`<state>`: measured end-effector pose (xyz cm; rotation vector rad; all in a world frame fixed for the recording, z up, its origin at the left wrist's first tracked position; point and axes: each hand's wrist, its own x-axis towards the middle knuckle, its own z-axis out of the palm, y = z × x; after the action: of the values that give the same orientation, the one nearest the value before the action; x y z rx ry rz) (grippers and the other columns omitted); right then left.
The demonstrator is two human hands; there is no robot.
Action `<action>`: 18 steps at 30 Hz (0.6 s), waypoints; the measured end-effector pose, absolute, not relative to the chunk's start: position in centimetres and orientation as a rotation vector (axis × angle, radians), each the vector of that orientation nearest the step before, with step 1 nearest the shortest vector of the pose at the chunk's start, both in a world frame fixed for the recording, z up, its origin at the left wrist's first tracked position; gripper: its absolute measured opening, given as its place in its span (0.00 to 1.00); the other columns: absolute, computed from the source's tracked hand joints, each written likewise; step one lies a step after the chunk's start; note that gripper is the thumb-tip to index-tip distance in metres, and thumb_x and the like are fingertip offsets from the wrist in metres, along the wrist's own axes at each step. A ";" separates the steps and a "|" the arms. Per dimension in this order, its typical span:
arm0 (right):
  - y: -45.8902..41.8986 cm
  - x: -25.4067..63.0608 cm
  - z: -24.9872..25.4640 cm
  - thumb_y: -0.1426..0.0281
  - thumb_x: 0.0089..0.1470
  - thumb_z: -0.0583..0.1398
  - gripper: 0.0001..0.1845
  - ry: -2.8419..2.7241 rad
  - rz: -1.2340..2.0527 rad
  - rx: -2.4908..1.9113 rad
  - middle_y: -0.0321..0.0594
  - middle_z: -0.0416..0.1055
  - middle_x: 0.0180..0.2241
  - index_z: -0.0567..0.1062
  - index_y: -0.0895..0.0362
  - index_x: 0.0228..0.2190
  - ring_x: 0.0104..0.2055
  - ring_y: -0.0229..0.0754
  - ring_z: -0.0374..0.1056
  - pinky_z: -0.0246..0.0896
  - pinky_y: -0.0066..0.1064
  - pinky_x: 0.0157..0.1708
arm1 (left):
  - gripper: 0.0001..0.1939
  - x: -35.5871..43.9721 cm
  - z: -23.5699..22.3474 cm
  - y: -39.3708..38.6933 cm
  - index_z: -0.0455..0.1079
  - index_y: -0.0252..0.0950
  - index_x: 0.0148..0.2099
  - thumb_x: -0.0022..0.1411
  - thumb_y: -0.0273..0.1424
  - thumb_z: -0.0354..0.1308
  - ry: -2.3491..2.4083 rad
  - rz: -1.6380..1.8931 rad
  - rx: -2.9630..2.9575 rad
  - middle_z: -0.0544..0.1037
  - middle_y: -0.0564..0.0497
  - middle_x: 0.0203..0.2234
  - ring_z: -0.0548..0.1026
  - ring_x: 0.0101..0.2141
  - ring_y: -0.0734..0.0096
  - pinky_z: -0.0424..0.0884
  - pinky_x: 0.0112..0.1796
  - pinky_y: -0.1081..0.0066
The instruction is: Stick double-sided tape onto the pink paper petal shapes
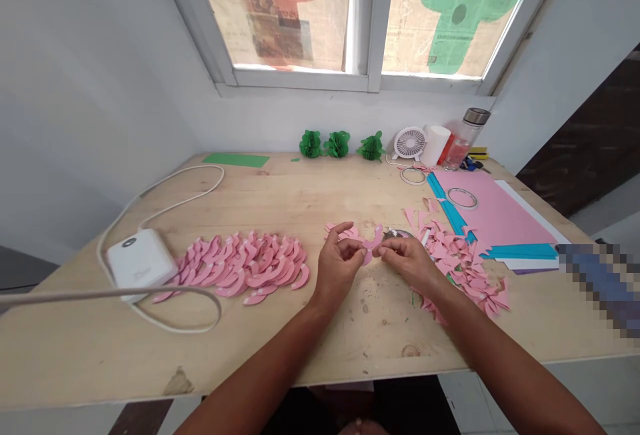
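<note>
Above the middle of the wooden table, my left hand (336, 265) pinches a small curved pink paper piece (377, 233) between thumb and forefinger. My right hand (407, 260) pinches the piece's other side, its fingers closed; the fingertips hide part of the paper. Left of my hands lies a heap of curved pink paper strips (270, 268) with small white spots. Pink paper scraps (465, 268) are strewn beside and beyond my right hand. A few more pink pieces (349, 229) lie behind my left hand. Partly hidden behind my right hand is a metallic object (399, 233).
A white box (140, 261) with a looping cable stands at left. Three green paper ornaments (337, 145), a small fan (410, 143) and a glass bottle (466, 141) line the back. Pink sheets (510, 215) and a tape roll (461, 199) lie at right.
</note>
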<state>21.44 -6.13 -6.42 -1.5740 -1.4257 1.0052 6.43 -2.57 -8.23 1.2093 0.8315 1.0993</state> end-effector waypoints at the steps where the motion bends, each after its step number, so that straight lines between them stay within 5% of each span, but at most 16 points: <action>1: -6.1 21.4 -6.5 0.65 0.47 0.55 0.11 -1.426 1.018 -1.565 0.30 0.53 0.15 0.72 0.59 0.22 0.17 0.31 0.47 0.39 0.24 0.16 | 0.26 6.5 -8.3 -2.5 0.57 0.36 0.51 0.48 0.25 0.59 0.820 1.097 1.202 0.74 0.54 0.24 0.71 0.26 0.76 0.66 0.30 0.75; 18: -5.8 21.7 -7.5 0.65 0.44 0.57 0.13 -1.408 0.959 -1.554 0.28 0.51 0.16 0.59 0.57 0.18 0.18 0.30 0.47 0.39 0.23 0.16 | 0.28 6.8 -8.1 -2.8 0.57 0.36 0.51 0.46 0.28 0.61 0.786 1.058 1.150 0.74 0.55 0.23 0.71 0.26 0.74 0.67 0.31 0.74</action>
<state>21.66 -5.81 -7.46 -1.5536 -1.4083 0.9587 6.85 -2.82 -8.09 1.1498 0.7858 1.0580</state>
